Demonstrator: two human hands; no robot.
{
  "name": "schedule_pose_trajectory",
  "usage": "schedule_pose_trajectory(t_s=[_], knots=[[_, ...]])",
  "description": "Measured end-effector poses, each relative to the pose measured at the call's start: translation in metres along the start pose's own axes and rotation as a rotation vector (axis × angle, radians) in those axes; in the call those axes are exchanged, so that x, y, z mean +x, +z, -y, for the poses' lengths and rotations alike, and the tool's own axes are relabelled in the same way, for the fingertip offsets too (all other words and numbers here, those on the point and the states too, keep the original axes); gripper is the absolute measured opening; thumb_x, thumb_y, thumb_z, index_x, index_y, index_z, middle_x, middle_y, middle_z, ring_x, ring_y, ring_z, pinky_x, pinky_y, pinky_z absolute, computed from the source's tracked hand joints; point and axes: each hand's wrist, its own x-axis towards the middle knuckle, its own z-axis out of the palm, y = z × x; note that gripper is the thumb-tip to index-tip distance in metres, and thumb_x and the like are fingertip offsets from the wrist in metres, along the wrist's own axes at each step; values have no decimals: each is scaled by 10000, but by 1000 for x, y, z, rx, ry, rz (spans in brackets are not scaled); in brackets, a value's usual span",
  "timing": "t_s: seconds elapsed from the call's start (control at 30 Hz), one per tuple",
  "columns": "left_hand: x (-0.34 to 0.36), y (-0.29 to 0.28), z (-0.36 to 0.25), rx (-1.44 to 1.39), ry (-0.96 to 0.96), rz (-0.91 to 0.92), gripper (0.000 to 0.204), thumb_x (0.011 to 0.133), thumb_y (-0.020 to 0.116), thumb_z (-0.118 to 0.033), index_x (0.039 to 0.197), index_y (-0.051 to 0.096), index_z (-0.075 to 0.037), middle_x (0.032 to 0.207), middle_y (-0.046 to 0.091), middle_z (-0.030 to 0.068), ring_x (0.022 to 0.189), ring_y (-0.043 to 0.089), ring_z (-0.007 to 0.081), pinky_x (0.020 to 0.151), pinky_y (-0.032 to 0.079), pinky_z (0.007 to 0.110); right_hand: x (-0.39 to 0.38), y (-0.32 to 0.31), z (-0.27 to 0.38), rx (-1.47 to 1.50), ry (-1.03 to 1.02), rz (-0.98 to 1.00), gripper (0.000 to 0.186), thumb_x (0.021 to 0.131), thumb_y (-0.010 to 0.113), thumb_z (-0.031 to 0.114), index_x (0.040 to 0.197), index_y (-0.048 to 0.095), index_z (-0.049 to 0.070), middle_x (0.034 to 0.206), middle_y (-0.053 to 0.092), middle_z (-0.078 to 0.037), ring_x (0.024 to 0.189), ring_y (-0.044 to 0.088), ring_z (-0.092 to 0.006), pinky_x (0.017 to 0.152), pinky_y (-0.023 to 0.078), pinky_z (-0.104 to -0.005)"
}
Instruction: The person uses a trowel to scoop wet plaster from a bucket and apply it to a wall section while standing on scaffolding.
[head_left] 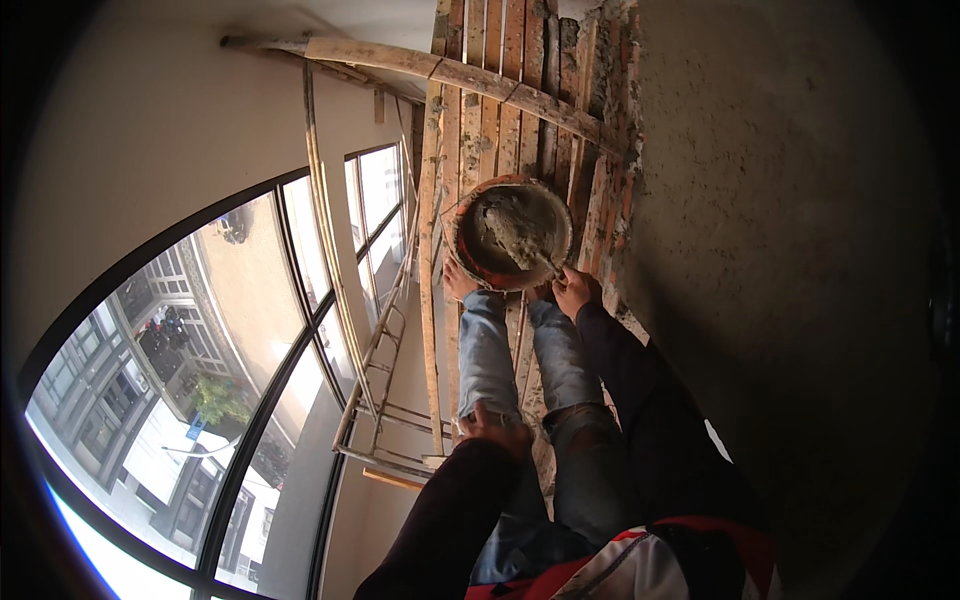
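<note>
An orange round pan (462, 246) of grey mortar (512, 230) rests on the scaffold's wooden planks (480, 110), just ahead of my bare feet. My right hand (575, 290) reaches down to the pan's near rim and grips the handle of a trowel (540, 258) whose blade lies in the mortar. My left hand (497, 432) rests closed on my left knee, over blue jeans. Whether it holds anything is not visible.
A rough grey plastered wall (780, 250) fills the right side. A large arched window (230, 380) lies left and below, with a street and buildings outside. A metal ladder frame (380, 390) and a wooden pole (325, 230) run beside the planks.
</note>
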Motion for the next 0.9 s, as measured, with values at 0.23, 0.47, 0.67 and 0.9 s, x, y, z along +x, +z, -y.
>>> schedule_pose_trajectory(t_s=[0.23, 0.47, 0.67, 0.9], knots=[[-1, -9, -8, -3, 4, 18, 967, 703, 649, -410, 1533, 226, -153, 1441, 300, 297, 1333, 384, 468, 1115, 336, 533, -1, -24, 21, -189, 115, 148, 367, 920, 601, 177, 1197, 553, -59, 892, 617, -227, 769, 606, -315, 659, 460, -422], [-3, -18, -19, 13, -19, 17, 865, 709, 695, -428, 1418, 324, -99, 1350, 382, 328, 1258, 436, 487, 1077, 381, 529, 2, -153, 220, -162, -362, -112, 229, 846, 684, 239, 882, 620, 22, 725, 614, -171, 680, 614, -378, 622, 500, -459], [25, 25, -2, -21, 50, -344, 667, 682, 700, -351, 1243, 480, -65, 1127, 509, 346, 1006, 547, 533, 958, 453, 591, 97, -243, 302, 286, -633, 216, 212, 893, 690, 209, 857, 641, 6, 646, 614, -86, 529, 591, -186, 519, 473, -354], [20, 17, 10, -41, 96, -261, 838, 710, 683, -360, 1420, 356, -56, 1266, 417, 408, 1074, 512, 580, 976, 428, 618, 315, -364, 258, 296, 206, -95, 244, 949, 629, 270, 813, 543, 87, 658, 512, -19, 485, 467, -123, 462, 458, -311]])
